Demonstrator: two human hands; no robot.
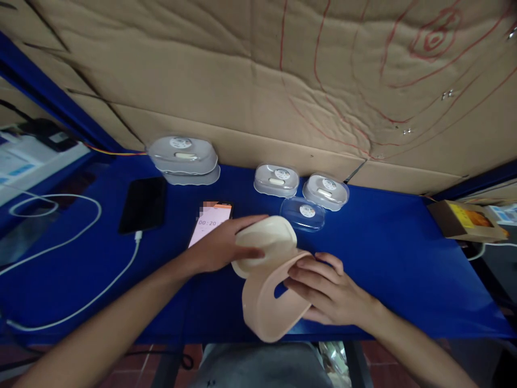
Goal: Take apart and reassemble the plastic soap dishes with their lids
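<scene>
My left hand grips a shallow cream plastic tray with rounded corners, its thumb inside and its fingers along the far edge. In my right hand is a peach-coloured plastic shell with a rounded outline and an oval opening, held tilted. The fingers wrap over its right side and partly hide it. Tray and shell overlap above the near part of the blue table; whether they touch is unclear. Just beyond them lies a clear plastic lid with a round label.
Two small lidded boxes stand near the cardboard wall. A stack of larger clear-lidded boxes is further left. A phone showing a timer, a dark phone and a white cable lie left. A cardboard box sits right.
</scene>
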